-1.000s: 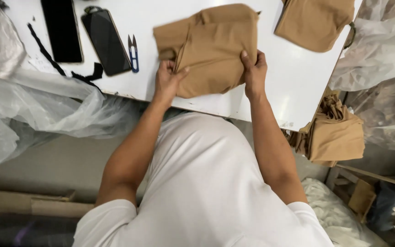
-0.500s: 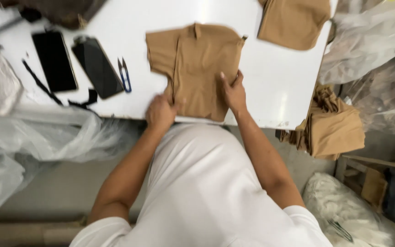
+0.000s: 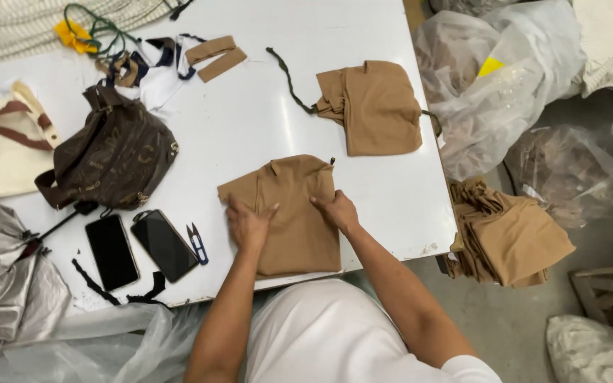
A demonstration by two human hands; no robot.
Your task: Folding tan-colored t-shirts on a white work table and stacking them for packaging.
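A tan garment [image 3: 294, 213] lies folded at the near edge of a white table [image 3: 264, 120]. The left hand [image 3: 247, 223] and right hand [image 3: 336, 210] press flat on it, fingers spread, clasping nothing. Two phones [image 3: 140, 248], snips [image 3: 196, 242] and a brown bag [image 3: 111, 157] lie left. Another tan piece [image 3: 377, 106] lies farther back. Plastic sacks [image 3: 505, 78] and a tan stack [image 3: 509, 237] crowd the floor right.

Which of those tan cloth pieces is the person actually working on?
On the white table, look at the near edge. The tan garment there lies flat under the left hand and right hand; the other tan piece sits farther back, untouched.
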